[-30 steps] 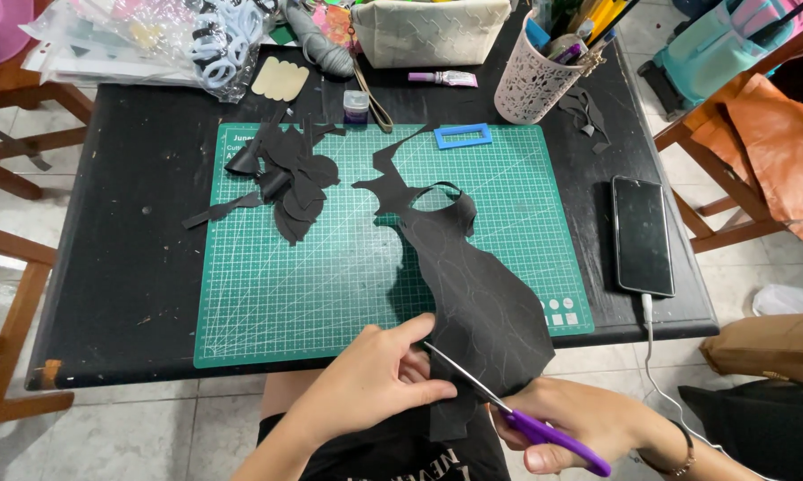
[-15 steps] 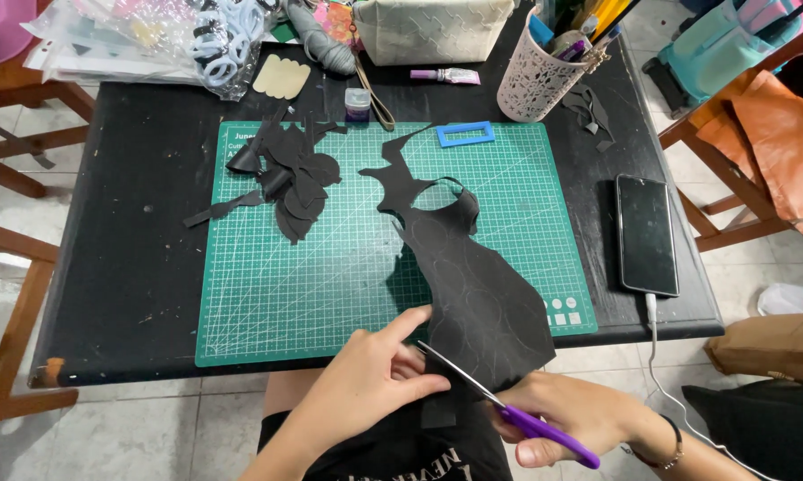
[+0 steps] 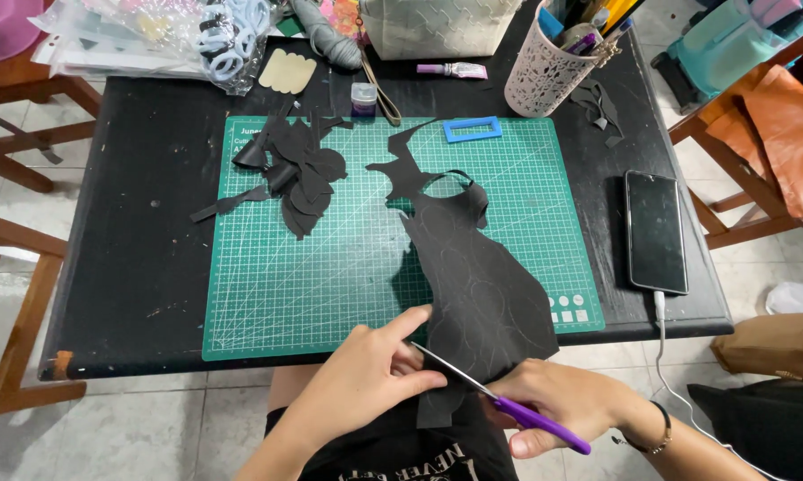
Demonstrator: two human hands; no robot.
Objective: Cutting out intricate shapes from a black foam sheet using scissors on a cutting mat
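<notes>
- Scissors (image 3: 499, 405) with purple handles sat in the right hand (image 3: 566, 405), fingers closed through the loops, blades slightly parted and biting into the near edge of a big black sheet (image 3: 477, 285).
- Left hand (image 3: 361, 383) pinched that same sheet right next to the blades, index finger stretched out along its edge.
- The sheet ran from the green cutting mat (image 3: 330, 276) down over the table (image 3: 125, 249) edge toward the person's lap (faint traced outlines showed on it).
- Black offcuts (image 3: 299, 169) were piled at the mat's far left corner, well away from the cut.
- A small blue rectangular frame (image 3: 472, 130) lay at the mat's far edge.
- A dark phone (image 3: 655, 232) rested right of the mat, with a white cable (image 3: 664, 325) dropping off the table near the right wrist.
- White perforated pen cup (image 3: 548, 76), a glue tube (image 3: 455, 69) and a clear bag of bits (image 3: 152, 36) crowded the far side.
- Nothing sat between the hands and the sheet.
</notes>
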